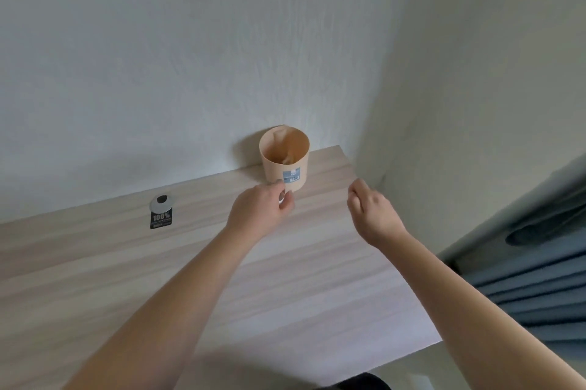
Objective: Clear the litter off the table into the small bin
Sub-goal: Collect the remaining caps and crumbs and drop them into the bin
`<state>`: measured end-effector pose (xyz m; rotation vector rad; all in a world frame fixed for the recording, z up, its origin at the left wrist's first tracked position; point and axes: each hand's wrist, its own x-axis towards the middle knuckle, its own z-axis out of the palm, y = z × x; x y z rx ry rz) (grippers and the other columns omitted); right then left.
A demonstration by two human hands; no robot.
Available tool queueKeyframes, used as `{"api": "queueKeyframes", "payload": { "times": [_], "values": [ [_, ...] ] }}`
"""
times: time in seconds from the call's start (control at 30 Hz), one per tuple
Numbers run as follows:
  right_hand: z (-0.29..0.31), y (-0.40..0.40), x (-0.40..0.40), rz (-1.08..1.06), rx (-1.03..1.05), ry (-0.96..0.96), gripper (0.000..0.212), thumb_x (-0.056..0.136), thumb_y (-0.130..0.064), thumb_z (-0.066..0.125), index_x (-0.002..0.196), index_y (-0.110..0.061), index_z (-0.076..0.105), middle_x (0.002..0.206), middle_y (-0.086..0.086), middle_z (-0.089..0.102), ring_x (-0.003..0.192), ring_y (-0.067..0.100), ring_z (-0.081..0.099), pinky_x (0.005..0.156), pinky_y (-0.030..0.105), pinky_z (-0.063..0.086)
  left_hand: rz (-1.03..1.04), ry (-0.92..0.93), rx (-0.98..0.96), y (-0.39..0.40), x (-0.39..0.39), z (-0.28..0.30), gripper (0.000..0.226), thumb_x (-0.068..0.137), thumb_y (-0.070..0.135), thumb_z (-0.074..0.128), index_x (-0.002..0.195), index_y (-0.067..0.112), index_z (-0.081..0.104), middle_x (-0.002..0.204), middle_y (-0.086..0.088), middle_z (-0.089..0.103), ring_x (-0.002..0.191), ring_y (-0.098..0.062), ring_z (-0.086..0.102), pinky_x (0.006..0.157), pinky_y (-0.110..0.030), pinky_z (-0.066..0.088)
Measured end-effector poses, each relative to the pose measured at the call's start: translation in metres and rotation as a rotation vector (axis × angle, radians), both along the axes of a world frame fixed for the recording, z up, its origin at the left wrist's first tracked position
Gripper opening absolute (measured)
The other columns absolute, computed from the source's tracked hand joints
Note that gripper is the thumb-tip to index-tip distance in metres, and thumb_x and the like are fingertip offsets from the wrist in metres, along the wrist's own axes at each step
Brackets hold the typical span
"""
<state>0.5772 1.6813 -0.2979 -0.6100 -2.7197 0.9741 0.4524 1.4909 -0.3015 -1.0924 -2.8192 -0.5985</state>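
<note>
Litter [161, 211]: one (bin [283, 164] too)

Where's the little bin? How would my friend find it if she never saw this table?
Look along the pale wooden table to its far right corner, against the white wall. There stands a small round peach-coloured plastic bin, open at the top, just beyond the left hand. It alone stands upright, with a blue label on its side; the black tag lies flat.
</note>
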Motion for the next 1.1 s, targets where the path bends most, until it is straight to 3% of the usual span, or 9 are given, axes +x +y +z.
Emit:
{"api": "queueKeyframes", "payload": {
  "times": [0.17, 0.3, 0.4, 0.57, 0.7, 0.87, 1.0, 1.1],
  "values": [
    [-0.004, 0.043, -0.049, 0.141, -0.053, 0.017, 0.011, 0.095, -0.018, 0.034, 0.084, -0.016, 0.036, 0.073, 0.003, 0.045, 0.062, 0.026, 0.043, 0.058, 0.034, 0.029, 0.118, -0.017, -0.026, 0.035, -0.025, -0.006, 0.021, 0.086, 0.036, 0.049, 0.078, 0.016, 0.052, 0.075, 0.003, 0.066, 0.062, -0.025, 0.059, 0.051, -0.027, 0.037],
    [-0.001, 0.068, -0.096, 0.272, -0.028, 0.044, 0.012, 0.096, -0.02, 0.036, 0.089, -0.012, 0.039, 0.084, 0.003, 0.047, 0.069, 0.025, 0.047, 0.061, 0.037, 0.038, 0.196, -0.037, -0.069, 0.058, -0.052, -0.009, 0.022, 0.088, 0.037, 0.045, 0.075, 0.019, 0.049, 0.074, 0.005, 0.064, 0.059, -0.02, 0.057, 0.048, -0.027, 0.039],
    [0.002, 0.072, -0.138, 0.367, -0.045, 0.09, 0.015, 0.098, -0.021, 0.037, 0.093, -0.007, 0.043, 0.089, 0.006, 0.049, 0.073, 0.021, 0.047, 0.064, 0.035, 0.039, 0.244, -0.043, -0.078, 0.069, -0.072, -0.008, 0.023, 0.089, 0.038, 0.04, 0.071, 0.023, 0.042, 0.066, 0.006, 0.055, 0.055, -0.018, 0.051, 0.045, -0.025, 0.03],
    [-0.011, 0.058, -0.204, 0.501, -0.041, 0.105, 0.015, 0.098, -0.018, 0.039, 0.1, -0.006, 0.047, 0.1, 0.011, 0.051, 0.085, 0.023, 0.05, 0.076, 0.035, 0.045, 0.325, -0.054, -0.07, 0.075, -0.098, -0.014, 0.025, 0.091, 0.04, 0.039, 0.075, 0.023, 0.045, 0.066, 0.005, 0.052, 0.056, -0.016, 0.053, 0.05, -0.031, 0.044],
    [-0.035, 0.047, -0.246, 0.508, -0.041, 0.024, 0.015, 0.096, -0.016, 0.043, 0.106, -0.011, 0.052, 0.107, 0.009, 0.051, 0.094, 0.022, 0.049, 0.079, 0.029, 0.039, 0.383, -0.055, -0.053, 0.068, -0.118, -0.024, 0.027, 0.091, 0.041, 0.043, 0.071, 0.024, 0.039, 0.062, 0.006, 0.044, 0.051, -0.014, 0.044, 0.045, -0.023, 0.026],
    [-0.065, 0.045, -0.271, 0.514, -0.003, -0.091, 0.021, 0.094, -0.024, 0.048, 0.114, -0.019, 0.053, 0.121, 0.005, 0.054, 0.105, 0.022, 0.053, 0.085, 0.028, 0.042, 0.373, -0.042, -0.018, 0.061, -0.138, -0.039, 0.024, 0.091, 0.04, 0.04, 0.073, 0.024, 0.038, 0.067, 0.003, 0.049, 0.054, -0.017, 0.048, 0.046, -0.023, 0.027],
    [-0.074, 0.055, -0.269, 0.597, 0.034, -0.123, 0.039, 0.09, -0.026, 0.054, 0.129, -0.026, 0.047, 0.137, -0.001, 0.049, 0.123, 0.019, 0.046, 0.102, 0.039, 0.042, 0.3, -0.018, -0.03, 0.064, -0.151, -0.045, 0.018, 0.089, 0.039, 0.04, 0.079, 0.024, 0.042, 0.075, 0.004, 0.053, 0.055, -0.016, 0.049, 0.05, -0.025, 0.035],
    [-0.079, 0.066, -0.263, 0.588, 0.076, -0.086, 0.038, 0.093, -0.025, 0.051, 0.13, -0.027, 0.047, 0.133, -0.001, 0.053, 0.117, 0.021, 0.05, 0.097, 0.037, 0.045, 0.272, -0.01, -0.056, 0.069, -0.164, -0.05, 0.019, 0.088, 0.037, 0.042, 0.087, 0.02, 0.049, 0.079, 0.004, 0.052, 0.056, -0.014, 0.048, 0.05, -0.023, 0.033]
  ]
}}
